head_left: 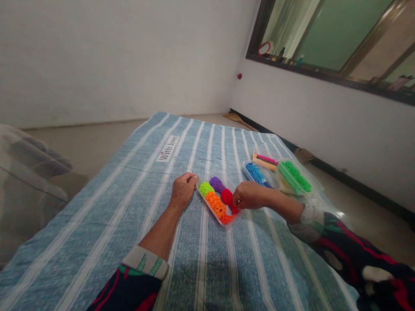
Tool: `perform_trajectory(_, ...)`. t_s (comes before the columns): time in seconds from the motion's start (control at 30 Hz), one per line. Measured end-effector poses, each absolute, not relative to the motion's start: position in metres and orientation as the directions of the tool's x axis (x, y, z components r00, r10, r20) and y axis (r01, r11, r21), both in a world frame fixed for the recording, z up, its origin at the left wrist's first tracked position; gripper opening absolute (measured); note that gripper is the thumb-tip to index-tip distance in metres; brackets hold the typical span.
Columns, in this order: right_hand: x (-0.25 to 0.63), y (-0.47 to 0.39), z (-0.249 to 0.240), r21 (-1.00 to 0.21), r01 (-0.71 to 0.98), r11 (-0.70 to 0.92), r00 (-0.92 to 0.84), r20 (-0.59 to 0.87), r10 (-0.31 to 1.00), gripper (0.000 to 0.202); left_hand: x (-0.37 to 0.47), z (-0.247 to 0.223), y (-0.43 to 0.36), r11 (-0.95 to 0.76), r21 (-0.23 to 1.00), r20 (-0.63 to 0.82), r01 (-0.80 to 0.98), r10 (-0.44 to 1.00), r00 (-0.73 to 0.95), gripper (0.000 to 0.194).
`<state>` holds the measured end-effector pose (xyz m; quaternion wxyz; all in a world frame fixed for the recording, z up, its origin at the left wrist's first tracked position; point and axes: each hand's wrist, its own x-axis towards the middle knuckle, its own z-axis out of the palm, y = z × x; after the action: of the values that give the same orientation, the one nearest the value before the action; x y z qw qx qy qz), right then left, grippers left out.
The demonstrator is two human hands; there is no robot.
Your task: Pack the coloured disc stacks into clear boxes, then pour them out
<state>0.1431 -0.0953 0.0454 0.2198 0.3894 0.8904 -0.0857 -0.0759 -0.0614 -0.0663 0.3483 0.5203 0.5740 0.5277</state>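
A clear plastic tray lies on the cloth in front of me. Rows of round notched plastic discs fill it: lime green discs, orange discs, purple discs and red discs. My left hand is closed at the tray's left corner, fingertips on its rim. Over the right side of the tray, my right hand is closed in a pinch right beside the red discs. Its palm hides whatever is between the fingertips.
To the right stand a container of blue discs, a container of green discs and a container with pink and yellow pieces. A striped blue cloth covers the table. White walls and a window ledge lie beyond.
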Motion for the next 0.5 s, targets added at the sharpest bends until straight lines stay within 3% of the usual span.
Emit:
perform_trajectory(0.13, 0.137, -0.100, 0.046, 0.185, 0.729, 0.659, -0.534, -0.448, 0.717, 0.027, -0.076, -0.066, -0.061, -0.092, 0.968, 0.144, 0.232, 0.965, -0.217, 0.020)
perform_trajectory(0.5, 0.121, -0.105, 0.040, 0.184, 0.784, 0.592, -0.524, -0.316, 0.791, 0.030, -0.076, -0.059, -0.066, -0.094, 0.971, 0.143, 0.218, 0.965, -0.220, 0.019)
